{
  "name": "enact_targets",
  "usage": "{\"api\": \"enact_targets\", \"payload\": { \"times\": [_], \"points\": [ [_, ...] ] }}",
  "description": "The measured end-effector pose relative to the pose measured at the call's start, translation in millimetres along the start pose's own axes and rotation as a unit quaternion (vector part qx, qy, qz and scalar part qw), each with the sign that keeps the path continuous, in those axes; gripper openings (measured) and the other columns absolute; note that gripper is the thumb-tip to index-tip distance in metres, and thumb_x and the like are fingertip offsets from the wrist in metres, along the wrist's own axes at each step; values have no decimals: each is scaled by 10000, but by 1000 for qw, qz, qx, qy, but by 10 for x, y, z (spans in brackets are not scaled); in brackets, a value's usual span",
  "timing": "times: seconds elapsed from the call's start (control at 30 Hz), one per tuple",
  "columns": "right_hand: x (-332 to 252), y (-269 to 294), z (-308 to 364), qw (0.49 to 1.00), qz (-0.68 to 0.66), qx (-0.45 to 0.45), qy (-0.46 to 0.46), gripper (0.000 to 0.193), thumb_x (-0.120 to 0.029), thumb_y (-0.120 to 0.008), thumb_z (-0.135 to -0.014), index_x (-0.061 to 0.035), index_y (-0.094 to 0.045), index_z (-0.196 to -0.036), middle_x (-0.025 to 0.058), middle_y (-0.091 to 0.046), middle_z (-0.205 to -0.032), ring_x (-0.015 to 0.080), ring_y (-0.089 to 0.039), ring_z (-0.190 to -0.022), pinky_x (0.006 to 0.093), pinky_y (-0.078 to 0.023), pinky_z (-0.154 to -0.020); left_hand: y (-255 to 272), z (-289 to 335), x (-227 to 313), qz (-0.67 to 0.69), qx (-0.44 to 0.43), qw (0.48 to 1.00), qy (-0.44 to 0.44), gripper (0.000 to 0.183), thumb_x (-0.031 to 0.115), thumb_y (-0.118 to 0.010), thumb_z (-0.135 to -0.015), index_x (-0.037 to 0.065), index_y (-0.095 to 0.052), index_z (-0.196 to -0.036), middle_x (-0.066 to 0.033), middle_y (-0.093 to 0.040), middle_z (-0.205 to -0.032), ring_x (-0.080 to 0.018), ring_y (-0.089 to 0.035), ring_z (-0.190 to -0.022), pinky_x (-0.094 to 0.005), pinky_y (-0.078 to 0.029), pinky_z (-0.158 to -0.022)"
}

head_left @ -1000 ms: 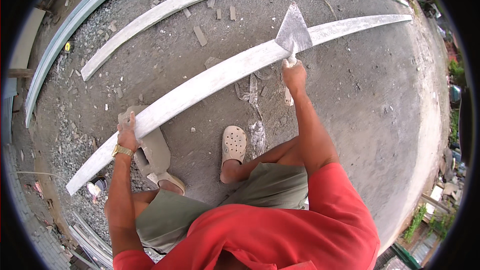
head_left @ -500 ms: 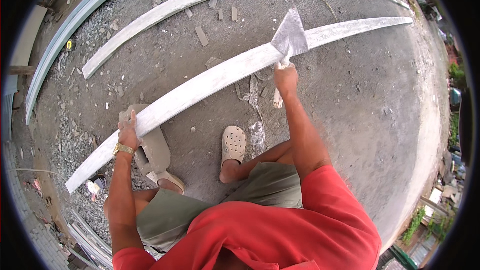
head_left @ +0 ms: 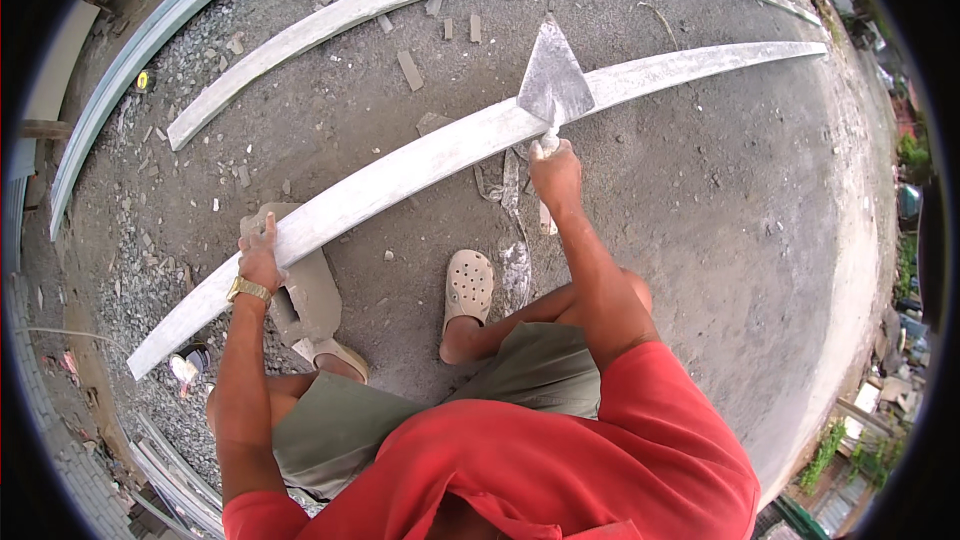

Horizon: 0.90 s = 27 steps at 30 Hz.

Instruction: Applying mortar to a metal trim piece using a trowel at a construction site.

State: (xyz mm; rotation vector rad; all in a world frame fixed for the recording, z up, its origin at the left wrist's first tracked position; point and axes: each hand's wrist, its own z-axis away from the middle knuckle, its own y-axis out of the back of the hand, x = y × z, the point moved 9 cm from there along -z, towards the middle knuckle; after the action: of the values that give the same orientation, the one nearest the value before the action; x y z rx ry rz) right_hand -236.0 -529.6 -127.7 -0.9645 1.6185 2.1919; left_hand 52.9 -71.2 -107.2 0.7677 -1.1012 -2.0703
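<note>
A long narrow board [head_left: 400, 179], coated white, slants from lower left to upper right in front of me. My left hand [head_left: 259, 258], with a watch at the wrist, grips it near its lower-left end. My right hand [head_left: 557, 177] is closed round the handle of a trowel [head_left: 555, 80]. The trowel's pointed blade, smeared with whitish paste, lies over the board, tip pointing away from me. Whether the blade presses on the surface I cannot tell. Under the board, beside my left hand, is a grey hollow concrete block [head_left: 316, 302].
Farther off lies a second whitish board [head_left: 400, 5], with metal-like channels [head_left: 130, 70] at far left. A yellow tape measure [head_left: 143, 80] sits beside them. Broken pieces [head_left: 410, 70] litter the gravelly ground. A small container [head_left: 188, 364] stands near the board's left end. My clog-clad feet [head_left: 469, 285] are close by.
My right hand has drawn the trowel a little to the left along the board and slightly toward me. My left hand keeps its hold on the board.
</note>
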Motion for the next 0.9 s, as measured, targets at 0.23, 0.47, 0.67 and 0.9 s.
{"api": "enact_targets", "payload": {
  "times": [0.23,0.47,0.67,0.9],
  "points": [
    [76,396,-325,998,-4,70,-1,374,-307,-631,-822,24,-568,-985,264,-650,-903,423,-629,-882,464,-499,-759,82,32,127,14,7,1000,-5,1237,118,-850,-568,194,-28,-1490,-237,-424,-1326,-480,-355,-1255,-482,-380,-1023],
    [-586,-567,884,987,36,-149,44,375,-350,-612,-830,-7,-542,-964,263,-648,-896,415,-632,-863,477,-497,-762,14,-38,31,13,10,1000,-16,1243,126,-848,-569,227,-19,-1489,-227,-379,-1377,-485,-363,-1243,-490,-402,-1007],
    [-359,-168,250,996,37,-76,31,403,-352,-617,-829,-2,-562,-1021,252,-649,-936,408,-627,-907,472,-493,-793,-32,2,-38,29,-27,999,-3,1235,130,-847,-566,269,-35,-1485,-243,-368,-1385,-525,-322,-1271,-502,-436,-985],
    [827,991,-1223,988,81,116,-55,485,-385,-613,-823,69,-615,-994,280,-640,-965,420,-607,-973,450,-472,-829,-62,-53,-24,23,2,1000,-9,1230,126,-844,-568,267,-38,-1487,-224,-391,-1362,-516,-353,-1250,-513,-436,-970]
  ]
}}
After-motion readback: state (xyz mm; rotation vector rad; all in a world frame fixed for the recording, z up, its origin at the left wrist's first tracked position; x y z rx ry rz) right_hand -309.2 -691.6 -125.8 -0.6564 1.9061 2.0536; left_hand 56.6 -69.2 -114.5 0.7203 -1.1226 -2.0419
